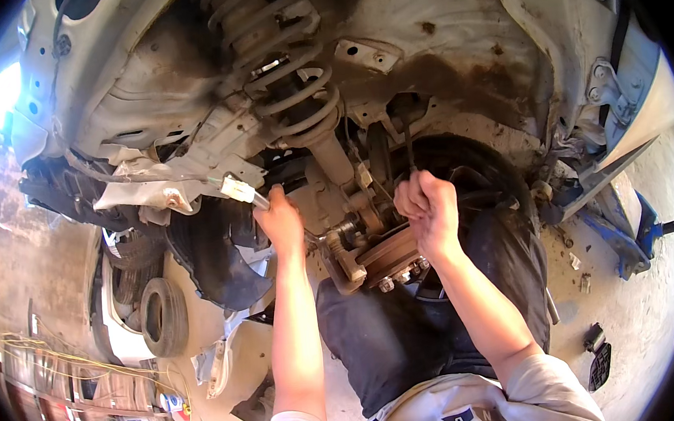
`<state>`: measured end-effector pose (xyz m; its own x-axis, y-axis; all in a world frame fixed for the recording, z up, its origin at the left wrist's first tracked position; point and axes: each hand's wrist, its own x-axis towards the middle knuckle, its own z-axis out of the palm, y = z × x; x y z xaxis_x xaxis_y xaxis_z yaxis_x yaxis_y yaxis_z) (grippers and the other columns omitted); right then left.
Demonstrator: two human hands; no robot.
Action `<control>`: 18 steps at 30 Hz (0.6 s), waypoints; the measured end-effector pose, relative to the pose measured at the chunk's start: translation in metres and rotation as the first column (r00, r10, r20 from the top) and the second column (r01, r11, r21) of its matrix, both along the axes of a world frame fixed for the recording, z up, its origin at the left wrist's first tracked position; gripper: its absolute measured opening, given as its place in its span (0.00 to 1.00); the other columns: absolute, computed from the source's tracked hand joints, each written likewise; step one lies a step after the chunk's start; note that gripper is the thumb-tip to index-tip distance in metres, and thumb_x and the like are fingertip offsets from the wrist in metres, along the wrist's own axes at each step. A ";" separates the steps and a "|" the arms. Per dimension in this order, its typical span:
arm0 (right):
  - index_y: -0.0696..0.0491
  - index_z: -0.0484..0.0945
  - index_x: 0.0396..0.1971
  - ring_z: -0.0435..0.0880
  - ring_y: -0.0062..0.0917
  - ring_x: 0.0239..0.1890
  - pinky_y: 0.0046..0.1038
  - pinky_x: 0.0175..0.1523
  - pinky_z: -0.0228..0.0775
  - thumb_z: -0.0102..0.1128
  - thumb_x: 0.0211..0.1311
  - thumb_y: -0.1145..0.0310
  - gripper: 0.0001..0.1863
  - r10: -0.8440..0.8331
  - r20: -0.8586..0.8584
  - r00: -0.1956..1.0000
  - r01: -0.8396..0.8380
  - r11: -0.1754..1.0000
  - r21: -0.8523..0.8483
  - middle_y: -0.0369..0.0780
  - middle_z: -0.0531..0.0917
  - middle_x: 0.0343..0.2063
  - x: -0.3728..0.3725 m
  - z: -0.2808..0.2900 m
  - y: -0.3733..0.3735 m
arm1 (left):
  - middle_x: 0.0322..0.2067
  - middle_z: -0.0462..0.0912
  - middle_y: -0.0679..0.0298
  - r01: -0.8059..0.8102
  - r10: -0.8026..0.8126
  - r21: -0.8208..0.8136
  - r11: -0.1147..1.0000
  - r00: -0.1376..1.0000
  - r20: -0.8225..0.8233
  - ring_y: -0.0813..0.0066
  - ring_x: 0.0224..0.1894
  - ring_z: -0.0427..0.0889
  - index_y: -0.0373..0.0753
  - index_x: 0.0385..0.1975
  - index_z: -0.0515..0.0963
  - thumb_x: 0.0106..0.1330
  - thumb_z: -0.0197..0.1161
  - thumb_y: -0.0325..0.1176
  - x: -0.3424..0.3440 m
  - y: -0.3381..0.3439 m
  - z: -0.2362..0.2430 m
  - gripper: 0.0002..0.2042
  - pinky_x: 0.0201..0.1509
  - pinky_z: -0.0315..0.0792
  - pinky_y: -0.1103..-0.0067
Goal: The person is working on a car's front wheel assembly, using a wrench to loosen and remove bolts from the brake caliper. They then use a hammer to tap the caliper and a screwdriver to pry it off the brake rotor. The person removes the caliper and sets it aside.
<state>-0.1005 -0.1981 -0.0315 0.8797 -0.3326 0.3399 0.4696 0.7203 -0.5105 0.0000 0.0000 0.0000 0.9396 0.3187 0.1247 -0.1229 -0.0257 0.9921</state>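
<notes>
- Block (238, 188), pale and squarish, sits just beside your left hand (281, 219), toward the left edge of the wheel arch (449, 27); steady it lightly, I'd judge, and avoid tugging it.
- The strut (331, 157) comes down between your hands, nearer the left one; keep your knuckles clear of the rusty disc (388, 252) below it, since a slip could scrape them there.
- Your right hand (430, 211) is clenched, seemingly around the thin dark rod (409, 137), which rises toward the underside of the arch; your best control probably comes from a straight wrist and slow, even force along the rod.
- Your left fingers curl out of sight, so whether they grip the block, the silvery piece next to it or something behind, I cannot tell.
- The rod's lower end is lost at your fist and its upper end in a dark recess, so its full length and fixing stay unclear.
- Behind your right hand, the wheel (499, 158) is partly covered by your hand and knee; its dark parts are hard to separate.
</notes>
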 end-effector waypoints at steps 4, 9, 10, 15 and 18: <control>0.51 0.54 0.11 0.52 0.18 0.17 0.24 0.25 0.43 0.51 0.66 0.61 0.25 -0.055 0.053 0.997 0.055 0.998 -0.003 0.31 0.56 0.11 -0.021 -0.012 -0.003 | 0.08 0.62 0.67 -0.027 0.029 0.025 0.999 0.997 -0.073 0.77 0.08 0.61 0.39 0.11 0.62 0.61 0.52 0.34 0.008 -0.013 0.002 0.17 0.12 0.54 0.77; 0.51 0.54 0.09 0.52 0.19 0.17 0.26 0.26 0.45 0.52 0.66 0.59 0.27 -0.136 0.118 0.984 0.134 0.991 0.031 0.31 0.55 0.09 -0.039 -0.034 0.001 | 0.11 0.55 0.70 0.087 -0.107 -0.066 0.994 0.893 -0.438 0.80 0.10 0.50 0.46 0.16 0.59 0.64 0.52 0.40 0.061 -0.003 -0.004 0.16 0.12 0.48 0.77; 0.51 0.54 0.09 0.51 0.20 0.16 0.27 0.26 0.47 0.52 0.66 0.60 0.27 -0.155 0.156 0.976 0.143 0.986 0.089 0.31 0.55 0.09 -0.038 -0.036 0.011 | 0.11 0.55 0.70 0.037 -0.015 0.037 0.999 0.879 -0.477 0.79 0.10 0.50 0.46 0.18 0.59 0.64 0.53 0.42 0.076 0.011 -0.011 0.15 0.13 0.48 0.77; 0.51 0.55 0.08 0.52 0.20 0.15 0.26 0.25 0.47 0.50 0.67 0.61 0.27 -0.159 0.158 0.975 0.148 0.986 0.077 0.31 0.57 0.08 -0.035 -0.034 0.008 | 0.15 0.62 0.65 0.036 0.000 0.065 0.997 0.872 -0.489 0.76 0.10 0.58 0.39 0.26 0.66 0.62 0.57 0.58 0.092 0.006 -0.011 0.25 0.13 0.54 0.75; 0.52 0.55 0.08 0.52 0.19 0.14 0.26 0.24 0.47 0.49 0.69 0.63 0.27 -0.146 0.146 0.979 0.132 0.986 0.100 0.31 0.56 0.08 -0.037 -0.034 0.011 | 0.13 0.56 0.72 0.068 -0.097 -0.084 0.994 0.907 -0.411 0.80 0.12 0.54 0.44 0.21 0.63 0.57 0.53 0.71 0.069 0.017 -0.010 0.31 0.15 0.50 0.81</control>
